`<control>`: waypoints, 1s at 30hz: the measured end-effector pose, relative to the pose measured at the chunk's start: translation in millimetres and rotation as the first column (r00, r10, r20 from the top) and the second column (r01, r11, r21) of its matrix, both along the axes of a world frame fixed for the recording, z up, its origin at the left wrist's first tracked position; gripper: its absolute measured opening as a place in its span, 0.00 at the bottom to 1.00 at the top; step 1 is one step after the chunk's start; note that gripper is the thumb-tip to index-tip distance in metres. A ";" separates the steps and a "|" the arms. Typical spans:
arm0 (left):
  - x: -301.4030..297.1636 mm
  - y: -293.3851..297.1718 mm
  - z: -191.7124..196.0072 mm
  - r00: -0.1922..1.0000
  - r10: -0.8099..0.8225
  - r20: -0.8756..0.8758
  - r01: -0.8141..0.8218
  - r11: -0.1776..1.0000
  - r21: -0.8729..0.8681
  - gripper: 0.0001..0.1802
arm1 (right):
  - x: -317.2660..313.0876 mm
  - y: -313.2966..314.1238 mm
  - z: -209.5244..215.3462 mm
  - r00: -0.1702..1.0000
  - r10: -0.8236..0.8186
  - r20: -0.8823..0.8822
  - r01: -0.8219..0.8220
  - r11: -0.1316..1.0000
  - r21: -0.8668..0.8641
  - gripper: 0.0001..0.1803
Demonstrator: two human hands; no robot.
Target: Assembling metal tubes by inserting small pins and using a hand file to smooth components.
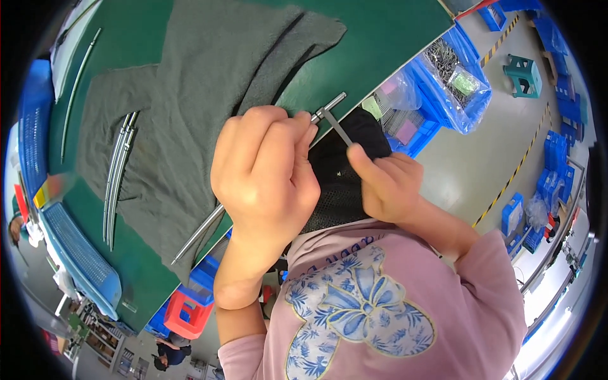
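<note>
My left hand (266,174) is closed around a slim metal rod (196,234), which slants out past both sides of the fist. Its upper end, with a stepped collar, sticks out beyond my thumb and fingers. In my right hand (391,183) is a thin flat metal wrench (337,128), the thumb lying along its handle. The wrench's head meets the rod near the collar; its exact jaw shape is too small to make out. Several similar metal rods (117,183) lie side by side on a grey cloth (190,82) to the left.
The cloth covers part of a green table (386,31). Blue baskets (82,253) stand along its far left side, near a single thin rod (77,95). Blue bins (465,88) of metal parts sit off the right edge. A green stool (523,76) stands on the floor.
</note>
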State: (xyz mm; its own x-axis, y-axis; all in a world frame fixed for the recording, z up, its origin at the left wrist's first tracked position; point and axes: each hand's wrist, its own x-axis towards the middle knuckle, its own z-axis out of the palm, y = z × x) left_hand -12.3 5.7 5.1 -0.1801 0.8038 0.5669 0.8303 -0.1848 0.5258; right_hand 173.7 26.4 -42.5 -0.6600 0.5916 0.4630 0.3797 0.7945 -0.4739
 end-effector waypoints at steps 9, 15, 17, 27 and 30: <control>-1.8 -1.6 2.1 0.999 0.007 0.039 -0.006 0.999 -0.039 0.10 | -33.2 81.9 55.5 0.976 -0.208 -0.069 0.200 0.973 -0.116 0.19; 0.8 -1.7 -0.1 0.999 0.013 0.034 -0.012 0.999 -0.035 0.10 | -60.7 109.4 60.2 0.991 -0.063 0.119 0.066 0.998 -0.023 0.10; 0.7 -2.0 0.0 0.999 0.010 0.033 -0.009 0.999 -0.033 0.11 | -59.0 108.5 67.0 0.990 -0.041 0.135 0.053 0.994 -0.091 0.11; -0.2 0.1 -2.1 0.999 0.004 0.051 -0.005 1.000 0.004 0.11 | -55.1 91.0 36.2 0.985 -0.116 -0.128 0.134 0.981 0.140 0.11; -1.0 0.3 -3.9 0.999 0.012 0.035 -0.013 1.000 0.021 0.11 | -57.3 83.6 43.3 0.977 -0.161 -0.144 0.176 0.979 0.103 0.13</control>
State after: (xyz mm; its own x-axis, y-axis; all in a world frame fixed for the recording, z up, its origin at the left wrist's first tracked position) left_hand -13.3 6.0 1.2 -0.2098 0.7894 0.5769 0.8138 -0.1861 0.5506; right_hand 116.3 110.0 0.8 -0.4828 0.6271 0.6113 0.4518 0.7763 -0.4396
